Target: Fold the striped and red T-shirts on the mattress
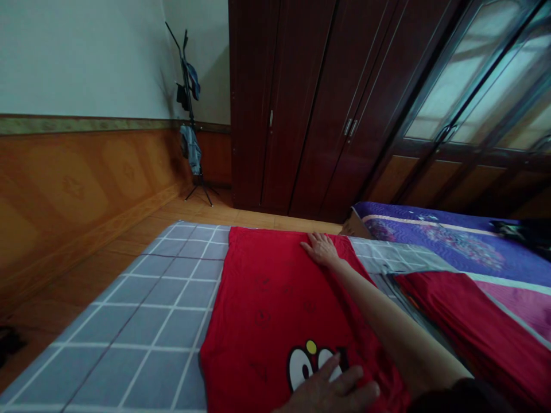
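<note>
A red shirt (267, 275) with a print of big cartoon eyes lies spread on a bed with a grey and white checked sheet (172, 304). My right hand (321, 249) rests flat on the shirt near its far edge, fingers stretched out. Close to me, at the bottom of the view, my left hand (329, 390) lies over the printed eyes with its fingers apart. Soft creases run along the cloth's right side, below my right forearm. The shirt's nearest part is cut off by the frame.
Dark red folded cloth (465, 321) lies in a pile to the right. Beyond it is a surface with a purple flowered cover (430, 229). A tall wardrobe (301, 115) and a coat stand (189, 115) stand past the bed, with wooden floor (142, 235) at the left.
</note>
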The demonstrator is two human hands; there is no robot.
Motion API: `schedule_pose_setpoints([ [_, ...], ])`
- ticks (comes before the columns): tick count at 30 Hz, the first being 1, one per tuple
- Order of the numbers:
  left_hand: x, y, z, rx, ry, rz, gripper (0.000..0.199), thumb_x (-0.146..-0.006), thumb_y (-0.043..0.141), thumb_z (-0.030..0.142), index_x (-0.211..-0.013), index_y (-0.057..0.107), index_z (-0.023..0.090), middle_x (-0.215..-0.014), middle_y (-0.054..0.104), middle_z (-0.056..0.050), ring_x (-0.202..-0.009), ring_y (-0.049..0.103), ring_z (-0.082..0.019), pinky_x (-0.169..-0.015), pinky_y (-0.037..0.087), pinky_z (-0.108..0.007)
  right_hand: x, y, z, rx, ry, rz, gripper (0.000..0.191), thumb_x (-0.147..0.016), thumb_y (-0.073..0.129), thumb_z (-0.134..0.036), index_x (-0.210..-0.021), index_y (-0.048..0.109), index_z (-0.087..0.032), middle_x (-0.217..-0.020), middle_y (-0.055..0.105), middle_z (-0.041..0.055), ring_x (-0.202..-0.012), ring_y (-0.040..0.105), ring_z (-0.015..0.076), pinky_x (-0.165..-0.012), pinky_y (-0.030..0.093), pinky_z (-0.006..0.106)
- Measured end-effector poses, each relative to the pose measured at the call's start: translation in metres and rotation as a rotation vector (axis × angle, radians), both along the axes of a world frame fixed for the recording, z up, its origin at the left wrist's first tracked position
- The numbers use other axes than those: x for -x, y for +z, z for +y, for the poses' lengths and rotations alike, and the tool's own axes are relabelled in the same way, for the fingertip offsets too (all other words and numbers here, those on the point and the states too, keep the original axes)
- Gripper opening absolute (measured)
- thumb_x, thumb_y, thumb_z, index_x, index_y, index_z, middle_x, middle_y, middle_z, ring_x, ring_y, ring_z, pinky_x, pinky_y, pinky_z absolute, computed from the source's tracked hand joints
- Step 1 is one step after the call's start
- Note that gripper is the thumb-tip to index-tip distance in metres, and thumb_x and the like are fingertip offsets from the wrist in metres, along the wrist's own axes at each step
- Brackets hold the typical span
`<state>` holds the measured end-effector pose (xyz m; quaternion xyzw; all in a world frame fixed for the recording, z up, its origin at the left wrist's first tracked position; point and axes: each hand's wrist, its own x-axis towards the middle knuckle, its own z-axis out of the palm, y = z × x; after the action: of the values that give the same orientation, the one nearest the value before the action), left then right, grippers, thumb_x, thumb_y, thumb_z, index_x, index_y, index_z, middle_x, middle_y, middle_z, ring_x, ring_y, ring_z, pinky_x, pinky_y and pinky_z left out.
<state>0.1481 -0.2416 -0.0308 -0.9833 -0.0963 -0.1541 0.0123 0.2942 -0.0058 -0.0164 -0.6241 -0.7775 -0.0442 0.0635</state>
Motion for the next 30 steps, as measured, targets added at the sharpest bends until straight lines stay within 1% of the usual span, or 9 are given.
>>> schedule_pose_setpoints([
  [2, 0.000, 0.002, 0.001, -0.002, -0.005, 0.024, 0.042, -0.099, 0.022, 0.035, -0.135, 0.042, 0.025, -0.141, 0.046, -0.003, -0.127, 0.044, -0.026, -0.095, 0.045, -0.045, -0.023, 0.000, 0.003, -0.009, -0.070, -0.007, 0.068, -0.093, 0.022, -0.057, -0.140, 0.036, -0.009, -0.143, 0.035, 0.0232, -0.131, 0.032, 0.0364, -0.102, 0.025, 0.053],
  [6, -0.003, -0.001, 0.000, 0.034, -0.003, 0.080, 0.042, -0.100, 0.020, 0.038, -0.134, 0.041, 0.025, -0.141, 0.046, -0.004, -0.127, 0.045, -0.027, -0.096, 0.044, -0.046, -0.064, -0.003, -0.004, 0.034, -0.061, -0.028, 0.067, -0.089, 0.031, -0.062, -0.141, 0.035, -0.020, -0.149, 0.031, 0.0109, -0.136, 0.027, 0.0277, -0.107, 0.023, 0.041],
  [11, -0.002, -0.006, -0.003, 0.055, 0.023, 0.046, 0.041, -0.100, 0.018, 0.033, -0.136, 0.037, 0.024, -0.145, 0.041, -0.003, -0.132, 0.038, -0.027, -0.100, 0.040, -0.048, -0.100, -0.002, -0.009, 0.021, -0.252, -0.031, 0.073, -0.092, 0.018, -0.056, -0.141, 0.030, -0.004, -0.145, 0.031, 0.0250, -0.134, 0.028, 0.0367, -0.103, 0.024, 0.054],
  [16, -0.002, -0.002, -0.002, 0.103, 0.004, 0.095, 0.040, -0.099, 0.026, 0.037, -0.134, 0.043, 0.025, -0.143, 0.043, -0.004, -0.130, 0.041, -0.028, -0.100, 0.039, -0.049, -0.099, -0.010, -0.012, 0.063, -0.116, -0.045, 0.074, -0.088, 0.025, -0.064, -0.145, 0.030, -0.018, -0.151, 0.026, 0.0092, -0.139, 0.020, 0.0246, -0.110, 0.018, 0.038],
  [18, -0.002, -0.001, -0.003, 0.122, 0.025, 0.086, 0.041, -0.099, 0.025, 0.038, -0.134, 0.043, 0.025, -0.143, 0.043, -0.004, -0.130, 0.040, -0.028, -0.101, 0.038, -0.050, -0.102, -0.009, -0.011, 0.072, -0.142, -0.042, 0.074, -0.089, 0.021, -0.064, -0.144, 0.030, -0.016, -0.150, 0.029, 0.0118, -0.138, 0.022, 0.0265, -0.109, 0.019, 0.043],
  [21, -0.001, -0.003, -0.006, 0.123, 0.020, 0.054, 0.043, -0.100, 0.019, 0.037, -0.137, 0.038, 0.025, -0.146, 0.039, -0.003, -0.133, 0.036, -0.027, -0.102, 0.037, -0.050, -0.104, -0.004, -0.007, 0.041, -0.226, -0.036, 0.079, -0.090, 0.015, -0.063, -0.143, 0.029, -0.006, -0.147, 0.029, 0.0232, -0.135, 0.025, 0.0364, -0.104, 0.018, 0.056],
  [23, 0.001, -0.005, -0.007, 0.116, 0.022, 0.043, 0.043, -0.100, 0.017, 0.035, -0.138, 0.036, 0.025, -0.147, 0.038, -0.003, -0.134, 0.035, -0.027, -0.102, 0.036, -0.050, -0.095, -0.003, -0.006, 0.025, -0.196, -0.037, 0.079, -0.089, 0.018, -0.064, -0.144, 0.028, -0.007, -0.148, 0.026, 0.0221, -0.136, 0.022, 0.0360, -0.106, 0.015, 0.055],
  [27, 0.003, -0.008, -0.007, 0.116, 0.029, 0.027, 0.044, -0.101, 0.017, 0.034, -0.139, 0.034, 0.025, -0.147, 0.037, -0.004, -0.134, 0.033, -0.027, -0.104, 0.033, -0.050, -0.076, -0.009, -0.003, 0.066, -0.084, -0.029, 0.070, -0.088, 0.026, -0.066, -0.144, 0.030, -0.024, -0.152, 0.026, 0.0065, -0.138, 0.021, 0.0250, -0.110, 0.016, 0.041],
  [30, 0.003, -0.010, -0.004, 0.120, -0.012, 0.012, 0.046, -0.100, 0.019, 0.039, -0.141, 0.031, 0.022, -0.148, 0.034, -0.006, -0.135, 0.032, -0.029, -0.104, 0.033, -0.051, -0.087, -0.003, 0.000, 0.075, -0.213, -0.005, 0.070, -0.091, 0.021, -0.060, -0.144, 0.031, -0.015, -0.149, 0.030, 0.0151, -0.136, 0.026, 0.0300, -0.106, 0.021, 0.048],
])
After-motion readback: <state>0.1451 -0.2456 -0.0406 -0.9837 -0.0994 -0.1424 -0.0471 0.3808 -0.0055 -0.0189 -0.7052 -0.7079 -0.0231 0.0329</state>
